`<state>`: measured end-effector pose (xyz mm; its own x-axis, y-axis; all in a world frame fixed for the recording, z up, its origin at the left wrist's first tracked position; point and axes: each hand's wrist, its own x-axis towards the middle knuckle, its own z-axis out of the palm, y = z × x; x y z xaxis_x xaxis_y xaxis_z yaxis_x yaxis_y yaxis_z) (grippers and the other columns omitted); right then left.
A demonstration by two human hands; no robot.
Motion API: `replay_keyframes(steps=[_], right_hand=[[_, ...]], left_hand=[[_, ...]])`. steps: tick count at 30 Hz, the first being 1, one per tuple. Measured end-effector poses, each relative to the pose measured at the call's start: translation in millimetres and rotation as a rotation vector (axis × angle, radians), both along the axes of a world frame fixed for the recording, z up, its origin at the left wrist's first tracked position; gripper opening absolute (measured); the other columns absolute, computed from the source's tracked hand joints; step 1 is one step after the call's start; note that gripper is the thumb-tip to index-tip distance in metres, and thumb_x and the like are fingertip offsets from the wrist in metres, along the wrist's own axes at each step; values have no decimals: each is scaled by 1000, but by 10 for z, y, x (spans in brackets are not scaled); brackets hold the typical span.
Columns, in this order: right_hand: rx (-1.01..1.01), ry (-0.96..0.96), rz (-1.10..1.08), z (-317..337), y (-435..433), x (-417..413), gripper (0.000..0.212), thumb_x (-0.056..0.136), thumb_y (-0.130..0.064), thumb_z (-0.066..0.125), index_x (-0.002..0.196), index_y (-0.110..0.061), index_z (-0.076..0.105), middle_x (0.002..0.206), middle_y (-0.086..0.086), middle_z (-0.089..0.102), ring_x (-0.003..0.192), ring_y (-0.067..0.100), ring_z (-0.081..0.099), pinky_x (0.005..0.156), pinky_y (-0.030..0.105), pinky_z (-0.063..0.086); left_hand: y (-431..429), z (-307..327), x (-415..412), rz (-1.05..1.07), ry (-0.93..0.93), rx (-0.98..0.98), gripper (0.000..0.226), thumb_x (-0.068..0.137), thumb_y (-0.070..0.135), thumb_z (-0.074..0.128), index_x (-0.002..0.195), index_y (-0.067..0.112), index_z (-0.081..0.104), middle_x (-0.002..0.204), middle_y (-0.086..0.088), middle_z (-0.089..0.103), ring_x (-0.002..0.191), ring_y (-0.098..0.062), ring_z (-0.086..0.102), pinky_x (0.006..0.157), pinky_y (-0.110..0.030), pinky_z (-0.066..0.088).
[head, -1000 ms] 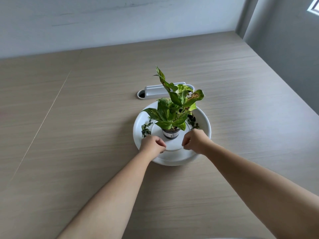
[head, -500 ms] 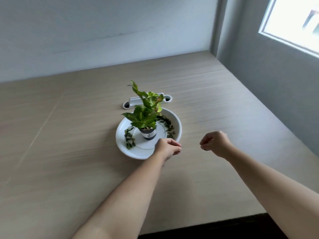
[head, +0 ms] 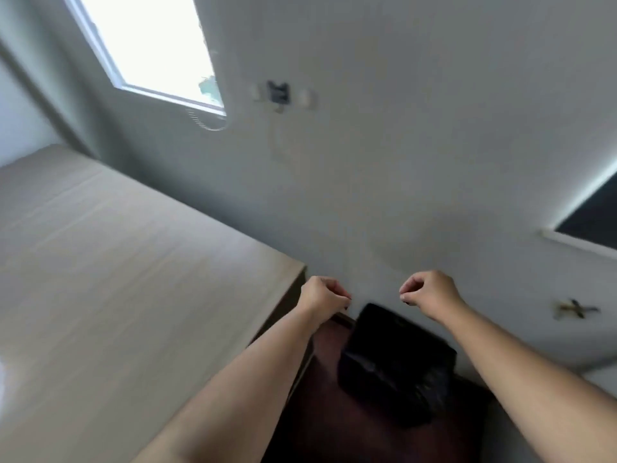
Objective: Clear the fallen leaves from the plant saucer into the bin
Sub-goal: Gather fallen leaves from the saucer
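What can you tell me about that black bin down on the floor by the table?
The bin is a black, boxy container with rounded corners, blurred in this shot. It stands on the dark reddish-brown floor against the pale wall, just past the corner of the wooden table. Its open mouth looks lined with a dark crinkled bag, though the blur makes that uncertain. Nothing touches it: the left hand and right hand hover above, fingers pinched closed. I cannot see what is inside.
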<state>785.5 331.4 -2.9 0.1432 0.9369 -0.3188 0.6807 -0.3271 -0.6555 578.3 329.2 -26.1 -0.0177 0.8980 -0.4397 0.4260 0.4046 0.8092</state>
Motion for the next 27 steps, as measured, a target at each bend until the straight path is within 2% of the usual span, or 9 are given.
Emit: replay_keyframes(steps=[3, 6, 9, 12, 15, 17, 20, 23, 27], right_hand=[[-91, -20, -77, -349, -185, 330, 24, 67, 0, 76, 57, -19, 65, 57, 0, 64, 55, 15, 61, 62, 21, 49], [-185, -53, -109, -745, -279, 570, 15, 67, -6, 77, 63, -19, 69, 61, -2, 63, 61, 12, 60, 55, 11, 41], [-257, -31, -133, -1099, -359, 688, 23, 68, -4, 75, 58, -21, 65, 58, -12, 56, 53, 1, 50, 51, 8, 34], [-275, -11, -222, -1375, -335, 735, 9, 69, -5, 74, 67, -14, 71, 68, -1, 68, 61, 8, 56, 55, 7, 36], [-264, 15, -284, -1587, -190, 784, 9, 73, -5, 72, 73, -15, 71, 81, 6, 71, 77, 17, 65, 65, 16, 43], [-258, 22, -301, -1678, -102, 802, 13, 76, -9, 70, 87, -16, 71, 96, 7, 71, 91, 20, 65, 79, 21, 46], [-324, 42, -267, -1762, -45, 810, 29, 83, -9, 63, 111, -19, 64, 119, 9, 62, 108, 25, 60, 96, 34, 48], [-343, 29, -248, -1723, -39, 799, 32, 86, -7, 59, 115, -19, 59, 122, 10, 59, 106, 25, 59, 92, 32, 47], [-321, 28, -236, -1473, 23, 786, 25, 85, -9, 59, 108, -17, 62, 118, 7, 61, 104, 23, 58, 82, 26, 43]], left_hand=[[33, -256, 387, -149, 87, -45, 26, 70, 5, 72, 53, 23, 64, 54, 5, 60, 50, -6, 57, 65, -22, 55], [163, -727, 730, -306, 172, -125, 27, 71, 6, 73, 54, 24, 63, 54, 7, 59, 47, -2, 55, 62, -17, 52], [314, -1108, 896, -381, 225, -196, 28, 72, 6, 74, 53, 24, 63, 55, 7, 60, 49, -3, 56, 66, -19, 55], [564, -1382, 1024, -385, 258, -240, 27, 73, 6, 74, 55, 22, 64, 58, 7, 61, 51, -3, 57, 71, -21, 57], [804, -1589, 1206, -368, 247, -266, 19, 74, 9, 75, 61, 20, 66, 70, 1, 66, 59, -8, 61, 70, -22, 55], [899, -1655, 1294, -433, 255, -286, 11, 74, 14, 77, 81, 17, 68, 82, 1, 63, 73, -13, 60, 70, -24, 49], [969, -1677, 1327, -502, 271, -312, 35, 78, 18, 75, 110, 15, 61, 108, -1, 56, 91, -16, 52, 75, -25, 41], [995, -1618, 1223, -495, 289, -285, 36, 80, 18, 73, 113, 15, 59, 125, -7, 57, 95, -17, 51, 78, -26, 41], [980, -1379, 1005, -513, 314, -257, 33, 79, 20, 73, 109, 14, 61, 117, -7, 60, 97, -19, 56, 79, -27, 45]])
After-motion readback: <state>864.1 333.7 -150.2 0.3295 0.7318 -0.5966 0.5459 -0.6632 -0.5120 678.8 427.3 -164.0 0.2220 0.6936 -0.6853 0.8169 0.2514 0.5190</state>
